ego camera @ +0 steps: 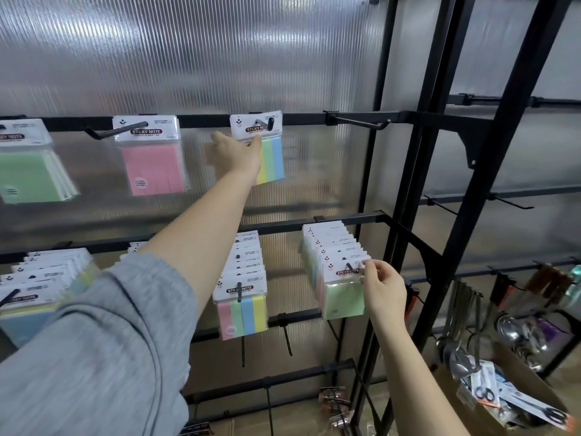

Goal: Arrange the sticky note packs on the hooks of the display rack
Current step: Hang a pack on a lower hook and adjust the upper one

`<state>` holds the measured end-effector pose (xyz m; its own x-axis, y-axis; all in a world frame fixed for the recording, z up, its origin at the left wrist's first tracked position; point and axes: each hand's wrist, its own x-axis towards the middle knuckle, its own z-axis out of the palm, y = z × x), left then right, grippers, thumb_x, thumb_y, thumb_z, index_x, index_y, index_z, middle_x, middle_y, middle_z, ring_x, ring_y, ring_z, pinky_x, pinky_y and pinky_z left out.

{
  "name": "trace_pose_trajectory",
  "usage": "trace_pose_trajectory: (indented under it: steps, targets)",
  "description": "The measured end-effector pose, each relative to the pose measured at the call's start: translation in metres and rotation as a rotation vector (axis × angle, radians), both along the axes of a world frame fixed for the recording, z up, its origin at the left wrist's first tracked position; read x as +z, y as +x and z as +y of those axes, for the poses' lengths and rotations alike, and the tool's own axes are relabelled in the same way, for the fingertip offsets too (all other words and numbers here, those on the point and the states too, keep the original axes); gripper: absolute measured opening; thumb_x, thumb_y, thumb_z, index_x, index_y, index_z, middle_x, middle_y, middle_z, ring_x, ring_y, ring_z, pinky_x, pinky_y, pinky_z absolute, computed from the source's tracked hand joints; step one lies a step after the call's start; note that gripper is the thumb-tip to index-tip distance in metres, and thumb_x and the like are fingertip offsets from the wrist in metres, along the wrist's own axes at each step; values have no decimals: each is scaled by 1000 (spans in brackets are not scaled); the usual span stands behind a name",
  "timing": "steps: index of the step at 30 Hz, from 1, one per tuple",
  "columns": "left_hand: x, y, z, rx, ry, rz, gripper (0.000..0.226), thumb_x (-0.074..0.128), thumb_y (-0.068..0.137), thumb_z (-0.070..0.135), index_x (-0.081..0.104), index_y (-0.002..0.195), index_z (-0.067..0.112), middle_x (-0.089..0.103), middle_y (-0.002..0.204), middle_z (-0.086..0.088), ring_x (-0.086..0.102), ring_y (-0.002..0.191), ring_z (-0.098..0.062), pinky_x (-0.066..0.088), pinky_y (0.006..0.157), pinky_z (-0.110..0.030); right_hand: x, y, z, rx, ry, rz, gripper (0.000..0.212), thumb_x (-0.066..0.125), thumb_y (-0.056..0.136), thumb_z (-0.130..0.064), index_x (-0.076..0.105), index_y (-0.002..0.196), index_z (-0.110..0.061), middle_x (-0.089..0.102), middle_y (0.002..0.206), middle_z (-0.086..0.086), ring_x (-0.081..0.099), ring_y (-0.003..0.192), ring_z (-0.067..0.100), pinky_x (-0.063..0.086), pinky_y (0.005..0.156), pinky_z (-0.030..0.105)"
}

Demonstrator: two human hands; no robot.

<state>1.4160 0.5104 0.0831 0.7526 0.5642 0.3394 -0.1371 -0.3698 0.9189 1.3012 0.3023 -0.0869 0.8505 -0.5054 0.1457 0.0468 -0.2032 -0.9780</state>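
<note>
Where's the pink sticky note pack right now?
The pink pack hangs on the top rail, left of centre, between the green pack and the striped pack at the left hand.

Hanging metal ladles (509,325) beside a cardboard box (531,382) of packaged scissors (534,410).

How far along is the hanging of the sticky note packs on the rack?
Done: a green pack and a pink pack hang on the top rail. In hand: the left hand holds a striped pack on its top hook; the right hand pinches the front pack of a full lower hook. Left: the bare hook at top right, and many packs crowd the lower rail.
</note>
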Motion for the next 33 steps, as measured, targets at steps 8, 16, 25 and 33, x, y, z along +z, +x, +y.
trace_pose_trajectory:
  steps: [8,16,25,33]
  targets:
    - [-1,4,5,35,56,86,62,61,86,46,33,126,8,50,127,-10,56,108,-27,46,73,-33,-5,2,-3,-35,-76,29,31,55,92,-19,57,122,-14,58,103,-6,55,98,11,40,80,26]
    - [-22,-7,7,-21,58,142,53,52,92,44,36,127,7,50,126,-8,56,96,-22,47,79,-33,-19,-6,6,-47,-15,53,31,57,92,-23,57,122,-15,61,101,-5,57,94,12,38,77,24]
    - [-52,-41,14,-67,190,251,55,45,93,51,38,127,8,54,118,-7,55,92,-23,39,66,-32,-23,-19,18,-73,59,39,15,60,91,-26,61,94,-11,63,87,1,57,80,17,39,63,28]
    - [-81,-76,40,-110,206,223,34,42,94,49,50,102,17,63,102,-1,60,91,-20,41,73,-31,-10,-39,34,-152,46,-67,33,43,99,-25,55,77,-4,52,66,0,44,60,9,32,51,21]
